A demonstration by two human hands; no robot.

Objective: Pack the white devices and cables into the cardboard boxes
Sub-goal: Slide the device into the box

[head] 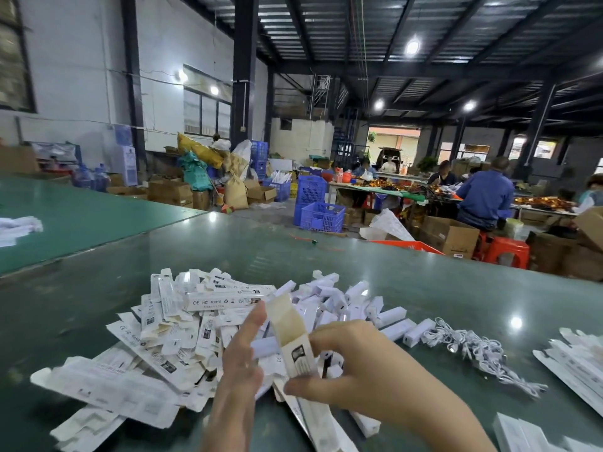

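My right hand (pixel 362 373) pinches a narrow white cardboard box (pixel 292 334) held upright, its top flap open. My left hand (pixel 241 363) is beside the box with straight fingers, touching a white device (pixel 266 348) that lies across behind the box. A heap of flat printed boxes (pixel 156 347) lies on the left of the green table. More white devices (pixel 352 305) are piled behind my hands. Bundled white cables (pixel 470 350) lie to the right.
Flat boxes are stacked at the right edge (pixel 574 363). The green table (pixel 424 288) stretches ahead, with a second green table (pixel 81 216) at left. Beyond are blue crates (pixel 321 216), cardboard cartons, red stools and seated workers (pixel 483 197).
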